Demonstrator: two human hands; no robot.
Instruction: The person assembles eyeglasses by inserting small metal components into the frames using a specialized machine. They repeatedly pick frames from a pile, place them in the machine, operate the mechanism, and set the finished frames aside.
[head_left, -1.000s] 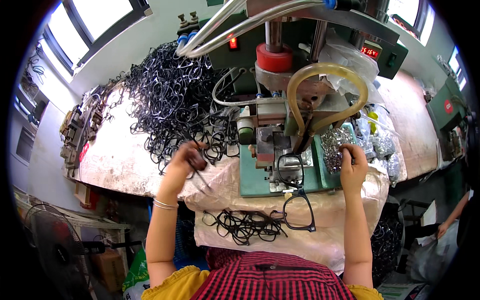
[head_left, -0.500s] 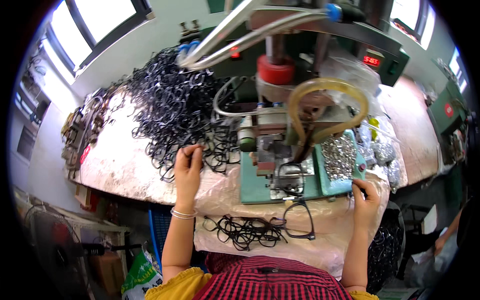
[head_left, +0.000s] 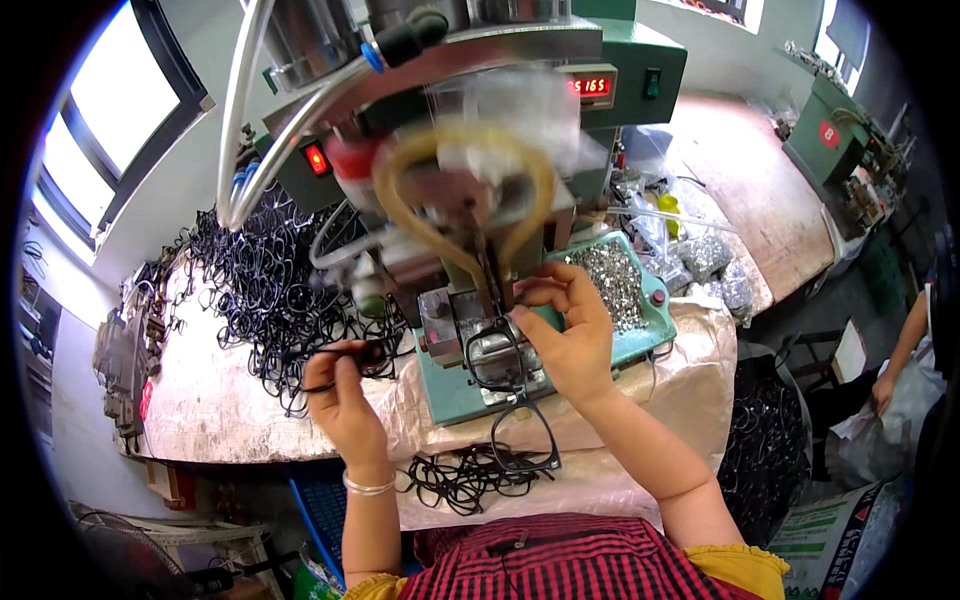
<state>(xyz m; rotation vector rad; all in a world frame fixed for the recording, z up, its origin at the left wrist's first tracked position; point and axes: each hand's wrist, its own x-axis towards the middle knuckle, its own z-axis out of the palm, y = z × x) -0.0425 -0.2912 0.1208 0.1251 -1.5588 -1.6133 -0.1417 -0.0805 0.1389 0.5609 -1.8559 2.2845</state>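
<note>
My right hand point(head_left: 568, 335) pinches a black eyeglass frame point(head_left: 500, 372) and holds it on the metal block of the green press machine point(head_left: 470, 200), under its tool. A second black frame point(head_left: 523, 436) lies just below, at the machine's base edge. My left hand point(head_left: 340, 395) is raised at the left of the machine and grips another black eyeglass frame point(head_left: 335, 355) between thumb and fingers. A yellow hose loop point(head_left: 420, 170) hangs in front of the machine head.
A big heap of black frames point(head_left: 255, 290) covers the bench at the left. More frames point(head_left: 455, 478) lie on the plastic sheet near my lap. A tray of small metal parts point(head_left: 615, 280) sits at the right. Another person's hand point(head_left: 885, 390) is at far right.
My right hand came up from the bench's right edge to the machine block with a frame. My left hand left the heap carrying a frame. My head moved closer.
</note>
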